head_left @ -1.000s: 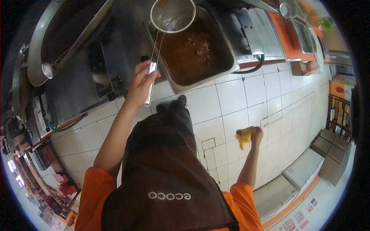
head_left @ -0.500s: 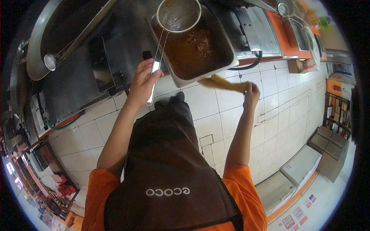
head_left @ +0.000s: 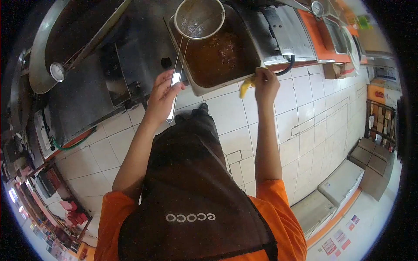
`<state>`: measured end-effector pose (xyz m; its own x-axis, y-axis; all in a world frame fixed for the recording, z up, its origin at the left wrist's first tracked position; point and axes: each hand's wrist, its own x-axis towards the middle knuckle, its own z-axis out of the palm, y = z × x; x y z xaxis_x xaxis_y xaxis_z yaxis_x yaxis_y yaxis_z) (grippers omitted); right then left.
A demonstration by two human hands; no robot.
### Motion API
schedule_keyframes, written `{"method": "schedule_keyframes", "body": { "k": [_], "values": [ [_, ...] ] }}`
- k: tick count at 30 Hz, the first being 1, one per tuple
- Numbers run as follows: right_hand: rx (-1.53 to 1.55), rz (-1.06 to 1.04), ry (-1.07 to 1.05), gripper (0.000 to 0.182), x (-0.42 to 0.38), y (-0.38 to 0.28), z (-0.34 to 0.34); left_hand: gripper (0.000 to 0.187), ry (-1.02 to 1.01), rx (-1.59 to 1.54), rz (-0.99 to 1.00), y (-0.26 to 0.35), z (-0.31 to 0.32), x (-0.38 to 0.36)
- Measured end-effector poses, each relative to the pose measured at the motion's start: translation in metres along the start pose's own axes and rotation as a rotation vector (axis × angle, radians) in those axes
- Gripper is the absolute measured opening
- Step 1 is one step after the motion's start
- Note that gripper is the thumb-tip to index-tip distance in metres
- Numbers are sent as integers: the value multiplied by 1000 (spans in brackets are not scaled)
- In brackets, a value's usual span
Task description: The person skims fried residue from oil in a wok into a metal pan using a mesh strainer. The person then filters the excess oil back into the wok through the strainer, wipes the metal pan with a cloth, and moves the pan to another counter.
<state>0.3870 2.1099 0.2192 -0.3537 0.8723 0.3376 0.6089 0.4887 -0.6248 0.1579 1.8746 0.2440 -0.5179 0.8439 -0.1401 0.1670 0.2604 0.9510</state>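
Note:
My left hand [head_left: 162, 96] is wrapped round the metal handle of a round mesh strainer [head_left: 199, 19]. The strainer's bowl overlaps the far left part of a deep rectangular metal pan [head_left: 224, 89], which holds brown liquid [head_left: 209, 65] with darker bits floating in it. At the pan's near right corner, my right hand [head_left: 267, 85] is closed on a yellow cloth [head_left: 246, 88], its fingertips right at the rim. Part of the cloth hangs below the rim, and the rest is hidden by the fingers.
A dark stove top [head_left: 143, 56] lies left of the pan, with a large curved metal lid [head_left: 41, 65] and a dial thermometer [head_left: 57, 72]. A black hose [head_left: 291, 65] curves beside the pan's right. White tiled floor [head_left: 235, 113] lies below, and white chest freezers [head_left: 342, 185] stand further right.
My right hand has moved left and up to the pan's corner, bringing the yellow cloth, now bunched, to the rim. My left hand and the strainer have barely shifted.

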Motion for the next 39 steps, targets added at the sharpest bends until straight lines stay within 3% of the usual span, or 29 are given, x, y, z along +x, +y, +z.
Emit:
{"method": "schedule_keyframes", "body": {
  "k": [3, 6, 9, 12, 15, 18, 21, 24, 30, 36, 38, 39],
  "values": [
    [32, -41, 16, 10, -18, -16, 14, 30, -6, -124, -51, 3, 1, -1],
    [16, 11, -1, 11, -28, -38, 19, 29, -21, 28, 22, -5, -3, 0],
    [27, 15, 9, 12, -33, -46, 23, 29, -138, -118, -246, -2, -7, 4],
    [35, 20, 28, 13, -34, -48, 23, 27, -50, -80, -203, 5, -8, 3],
    [87, 67, 23, 10, -33, -54, 21, 27, 69, -116, 6, 2, -6, 7],
    [69, 85, 32, 11, -29, -53, 20, 36, -70, -210, -222, 2, -15, 8],
    [45, 80, 46, 11, -20, -39, 23, 37, -142, -308, -314, 1, -16, 11],
    [88, 65, 43, 11, -9, -29, 21, 28, -168, -352, -320, 2, -8, 13],
    [100, 113, -30, 11, -6, -32, 16, 28, -166, -27, -116, -5, 3, 17],
    [119, 48, -41, 8, -37, -55, 45, 25, -259, -193, -208, 6, -1, 21],
    [59, -66, -52, 8, -47, -66, 52, 26, -248, -201, -212, 11, -4, 21],
    [147, -9, -71, 7, -53, -79, 53, 26, -242, -206, -211, 12, -5, 21]
  ]
}}
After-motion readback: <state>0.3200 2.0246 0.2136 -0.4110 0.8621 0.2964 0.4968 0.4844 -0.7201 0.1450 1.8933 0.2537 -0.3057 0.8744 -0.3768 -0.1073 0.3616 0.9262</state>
